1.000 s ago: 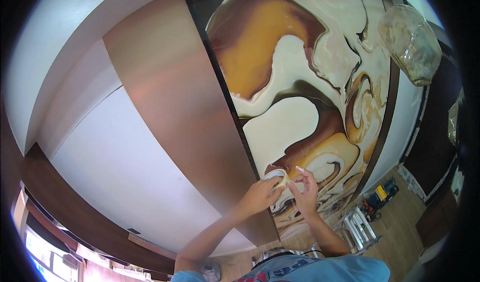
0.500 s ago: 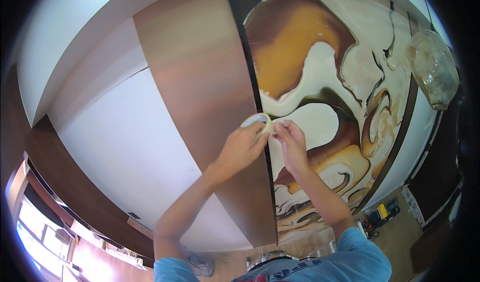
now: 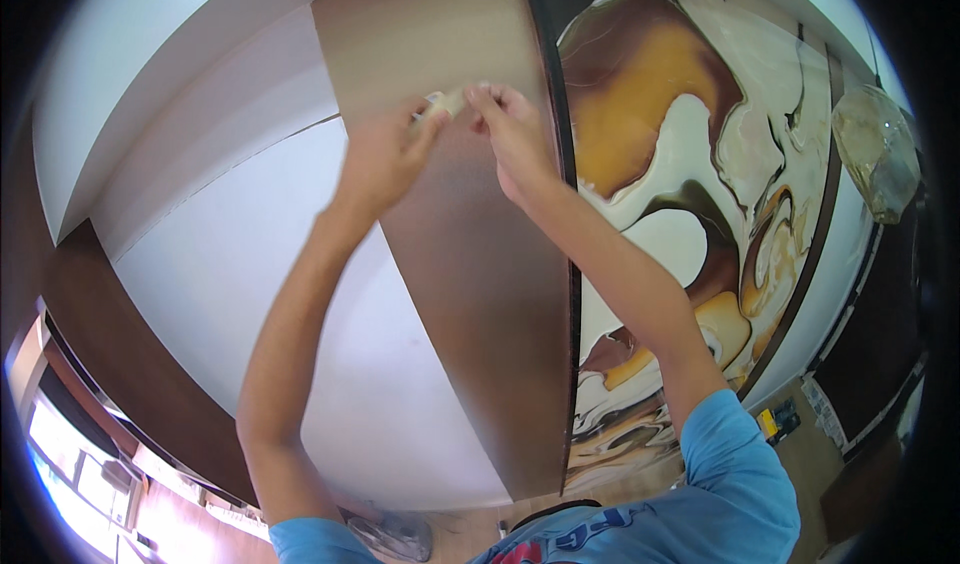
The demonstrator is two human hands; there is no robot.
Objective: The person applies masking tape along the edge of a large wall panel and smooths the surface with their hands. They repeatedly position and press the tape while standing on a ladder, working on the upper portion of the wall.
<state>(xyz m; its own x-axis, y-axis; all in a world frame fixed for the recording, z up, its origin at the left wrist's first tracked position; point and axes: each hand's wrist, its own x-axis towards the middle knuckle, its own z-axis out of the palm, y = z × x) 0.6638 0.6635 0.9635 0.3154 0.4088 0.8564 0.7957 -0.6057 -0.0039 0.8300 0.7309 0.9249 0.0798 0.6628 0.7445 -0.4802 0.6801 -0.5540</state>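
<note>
So both arms are reaching up in front of a tall bronze panel (image 3: 470, 304), and the left hand (image 3: 387, 154) has its fingers clamped on a pale tape roll (image 3: 453, 102). The roll is high up, in front of the panel's upper part, but it's pretty smeared and the left fingers cover a good chunk of it, so I can't make out its full ring shape. The right hand (image 3: 515, 129) is just beside it, thumb and forefinger tips bunched close at the roll's right end. Blur there too, so honestly can't tell if those fingers have pinched the tape or only sit against it. Can't tell if the roll touches the panel either. Right of the panel runs a thin black strip (image 3: 575, 314), then a glossy swirled panel (image 3: 650, 64) in cream, amber and brown, partly hidden by the right forearm. The white panel (image 3: 370, 394) on the left is partly behind the left forearm. A glassy pendant lamp (image 3: 878, 154) hangs far right, fading into the dark rim. Down low, the blue shirt (image 3: 650, 524) is cut off by the bottom edge, and the yellow-and-dark thing (image 3: 778, 422) on the floor is too small to identify.
</note>
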